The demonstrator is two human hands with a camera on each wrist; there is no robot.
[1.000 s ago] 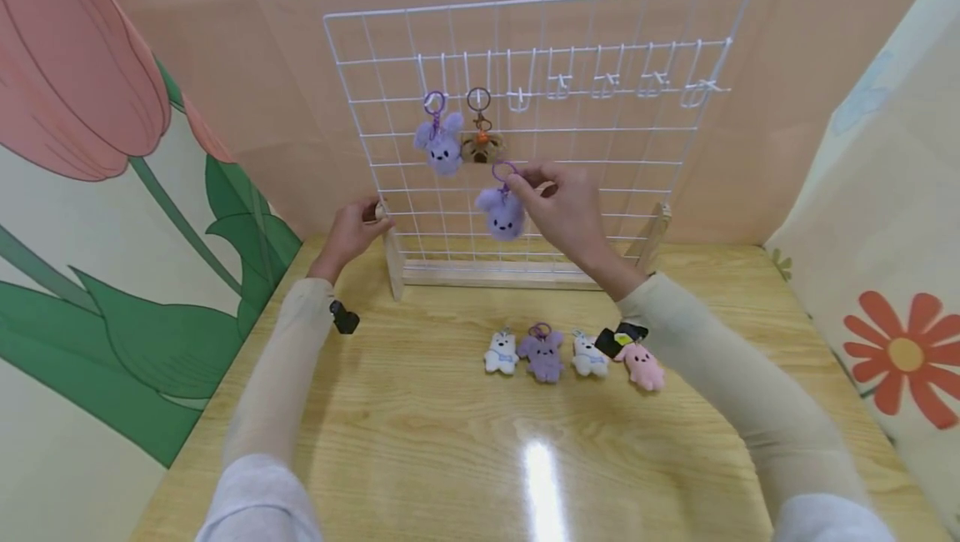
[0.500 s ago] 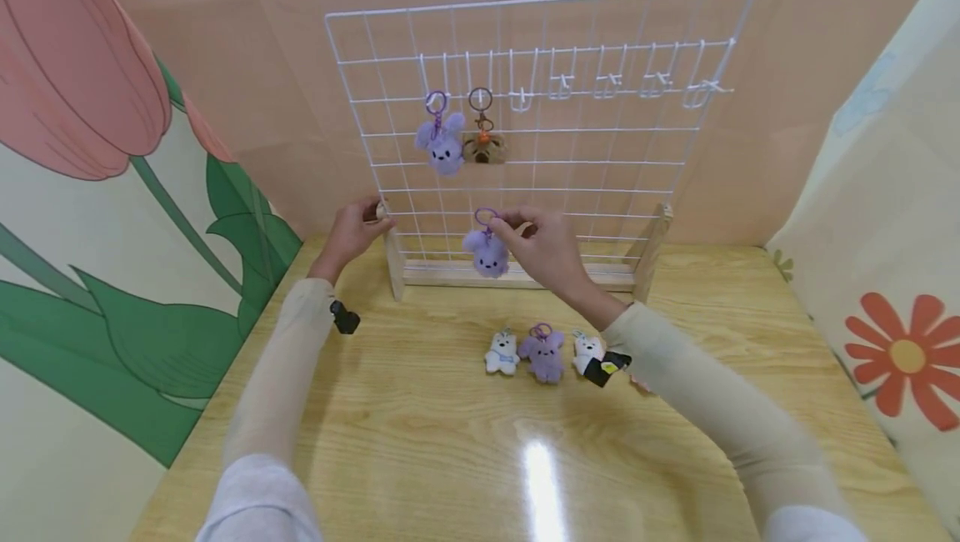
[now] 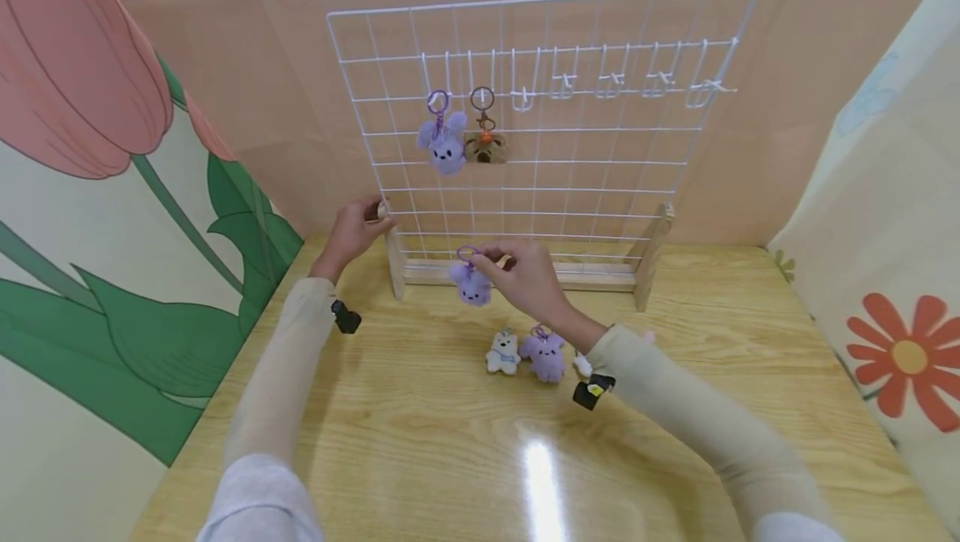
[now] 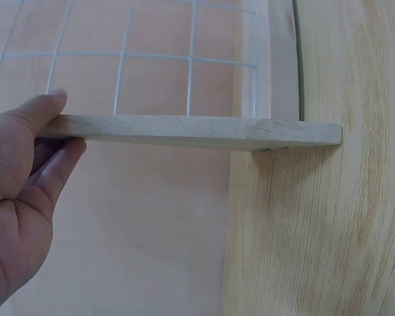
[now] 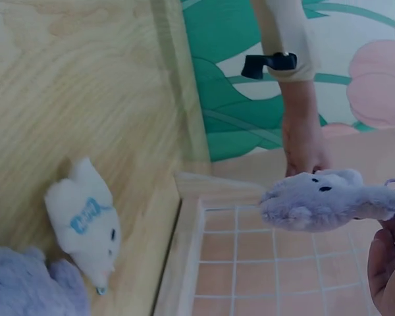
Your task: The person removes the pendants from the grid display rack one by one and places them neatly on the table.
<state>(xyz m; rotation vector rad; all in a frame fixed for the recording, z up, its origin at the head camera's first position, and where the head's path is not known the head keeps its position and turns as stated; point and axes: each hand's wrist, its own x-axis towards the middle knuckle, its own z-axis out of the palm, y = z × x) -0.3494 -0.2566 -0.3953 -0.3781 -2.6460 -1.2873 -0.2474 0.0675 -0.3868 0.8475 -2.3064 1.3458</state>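
Note:
Between thumb and fingers my right hand (image 3: 527, 275) pinches a lilac plush keychain (image 3: 472, 285) near its purple ring. The plush dangles in front of the rack's wooden base bar, and in the right wrist view the lilac plush (image 5: 316, 201) shows small dark eyes. My left hand (image 3: 352, 233) grips the top of the rack's left wooden leg; in the left wrist view the thumb lies on one side of that wooden leg (image 4: 184, 128) and fingers on the other. On the white wire rack (image 3: 600, 163) hang another lilac plush keychain (image 3: 446, 146) and a brown one (image 3: 485, 148).
On the table (image 3: 405, 425) lie a white plush keychain with a blue bow (image 3: 502, 353) and a purple plush keychain (image 3: 545, 356). Beside them, my right forearm mostly hides another white plush (image 3: 582, 364) and a pink one. Several white hooks (image 3: 610, 85) bear nothing, right of the brown keychain.
My right hand has lowered the lilac plush keychain from mid-rack down and left to base-bar height. Its forearm now covers more of the keychains on the table. The left hand keeps its place.

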